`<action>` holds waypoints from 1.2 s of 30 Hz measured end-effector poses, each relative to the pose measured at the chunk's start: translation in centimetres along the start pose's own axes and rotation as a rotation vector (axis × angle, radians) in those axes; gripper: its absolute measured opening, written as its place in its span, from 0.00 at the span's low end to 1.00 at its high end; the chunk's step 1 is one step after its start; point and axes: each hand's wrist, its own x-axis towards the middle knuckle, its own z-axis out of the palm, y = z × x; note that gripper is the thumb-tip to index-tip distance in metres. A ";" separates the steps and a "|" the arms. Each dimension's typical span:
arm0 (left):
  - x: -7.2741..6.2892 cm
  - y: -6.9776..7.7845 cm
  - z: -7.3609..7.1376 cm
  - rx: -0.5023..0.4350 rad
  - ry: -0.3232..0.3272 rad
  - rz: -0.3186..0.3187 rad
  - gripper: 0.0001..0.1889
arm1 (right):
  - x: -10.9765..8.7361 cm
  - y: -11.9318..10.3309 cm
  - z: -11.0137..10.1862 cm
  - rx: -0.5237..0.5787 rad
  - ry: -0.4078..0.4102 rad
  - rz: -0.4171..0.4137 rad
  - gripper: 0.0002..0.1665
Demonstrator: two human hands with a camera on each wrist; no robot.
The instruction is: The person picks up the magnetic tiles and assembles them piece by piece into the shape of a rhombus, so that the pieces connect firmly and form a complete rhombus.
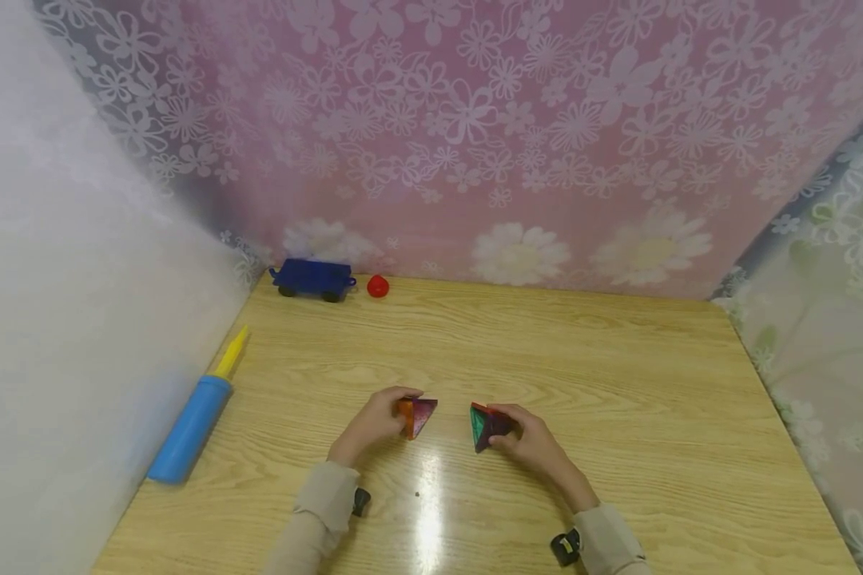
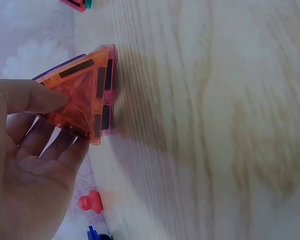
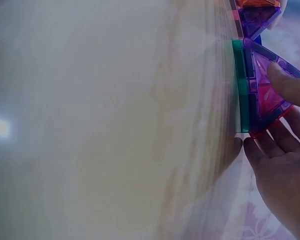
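Observation:
My left hand grips a small pyramid of see-through triangular magnetic tiles, with orange, purple and pink faces. The thumb presses the orange face in the left wrist view, and the fingers curl round the far side. Across a short gap to the right, my right hand grips a second magnetic-tile pyramid with purple, red and green faces. Its thumb lies on the purple face; the other fingers are behind and underneath. Both pyramids are at the tabletop, their points apart in the head view.
A blue hand pump with a yellow nozzle lies along the left edge of the wooden table. At the back left stand a dark blue toy wagon and a small red duck. Flowered curtains hang behind and at the right.

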 end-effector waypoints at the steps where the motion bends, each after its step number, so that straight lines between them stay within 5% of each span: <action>1: 0.0 0.1 0.0 -0.013 -0.006 -0.006 0.28 | 0.0 0.0 0.0 -0.001 -0.002 -0.001 0.30; 14: 0.1 0.2 0.4 -0.010 -0.032 -0.012 0.25 | 0.1 0.0 0.2 -0.017 0.006 0.025 0.27; 36: 1.0 2.0 3.0 0.049 -0.086 0.078 0.23 | 0.3 -0.4 0.3 -0.018 0.017 0.044 0.26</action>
